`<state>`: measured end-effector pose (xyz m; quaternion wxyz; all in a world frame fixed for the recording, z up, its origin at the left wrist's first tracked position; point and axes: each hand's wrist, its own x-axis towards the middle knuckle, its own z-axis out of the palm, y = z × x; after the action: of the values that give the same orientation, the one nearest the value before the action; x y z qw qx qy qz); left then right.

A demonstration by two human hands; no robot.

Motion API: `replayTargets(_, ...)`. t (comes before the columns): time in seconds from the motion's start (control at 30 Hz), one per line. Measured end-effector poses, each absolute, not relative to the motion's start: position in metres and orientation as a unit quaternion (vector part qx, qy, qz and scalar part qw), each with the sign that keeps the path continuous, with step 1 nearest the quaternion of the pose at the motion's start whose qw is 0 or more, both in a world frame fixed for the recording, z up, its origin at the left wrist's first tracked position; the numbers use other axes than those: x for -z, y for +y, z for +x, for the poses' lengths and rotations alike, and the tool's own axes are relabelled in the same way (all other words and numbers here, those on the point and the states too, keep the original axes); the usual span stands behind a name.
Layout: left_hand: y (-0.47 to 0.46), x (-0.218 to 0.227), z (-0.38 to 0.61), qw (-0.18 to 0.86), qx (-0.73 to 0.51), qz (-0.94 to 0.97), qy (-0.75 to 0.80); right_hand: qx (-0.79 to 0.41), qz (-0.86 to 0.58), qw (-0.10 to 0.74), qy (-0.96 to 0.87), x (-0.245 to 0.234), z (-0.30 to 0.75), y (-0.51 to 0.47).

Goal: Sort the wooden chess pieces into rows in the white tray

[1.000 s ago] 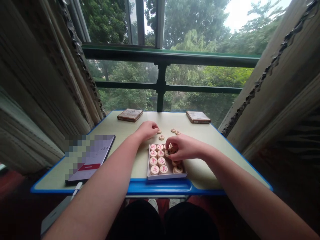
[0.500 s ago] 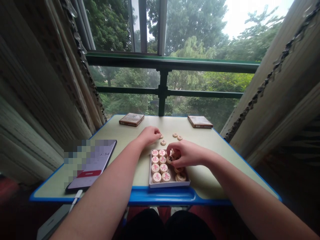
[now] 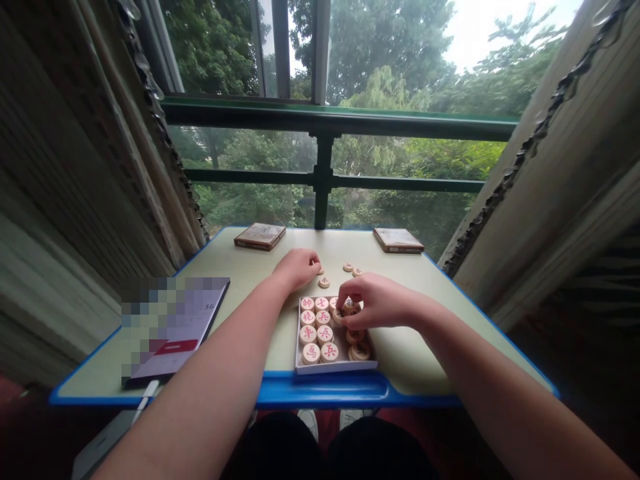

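Note:
A shallow white box (image 3: 332,365) sits at the near edge of the pale desk (image 3: 250,280). It holds several round wooden chess pieces (image 3: 317,333) with red characters, laid in rows. My right hand (image 3: 376,301) is curled over the box's far right corner, fingertips pinched on pieces there. My left hand (image 3: 297,267) rests on the desk just beyond the box, fingers curled against a loose piece (image 3: 320,271). Three more loose pieces (image 3: 350,268) lie on the desk beyond the box.
A tablet (image 3: 175,330) with a lit screen lies at the desk's left. Two flat brown boxes, a left brown box (image 3: 260,236) and a right brown box (image 3: 398,240), rest at the far edge by the window railing (image 3: 323,173). Curtains hang on both sides.
My right hand has stayed over the box's far right, its fingers shifting on the pieces. My left hand stays by the loose piece. The view has bobbed slightly.

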<state>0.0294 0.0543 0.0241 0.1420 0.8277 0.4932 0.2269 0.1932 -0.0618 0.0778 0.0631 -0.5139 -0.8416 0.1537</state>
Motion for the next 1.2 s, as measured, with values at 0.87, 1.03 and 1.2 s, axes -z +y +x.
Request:
replayTargets(0.87, 0.055, -0.029, 0.034, -0.014, -0.247, 0.761, 0.599, -0.139, -0.383, 0.100, -0.907, -0.075, 0.192, -0.071)
replayTargets(1.03, 0.056, -0.028, 0.034, -0.007, -0.250, 0.754, 0.607, -0.089, -0.408, 0.096, -0.904, -0.073, 0.189, -0.073)
replayTargets(1.2, 0.054, -0.029, 0.036, 0.005, -0.274, 0.739, 0.616, -0.059, -0.452, 0.103, -0.884, -0.071, 0.185, -0.074)
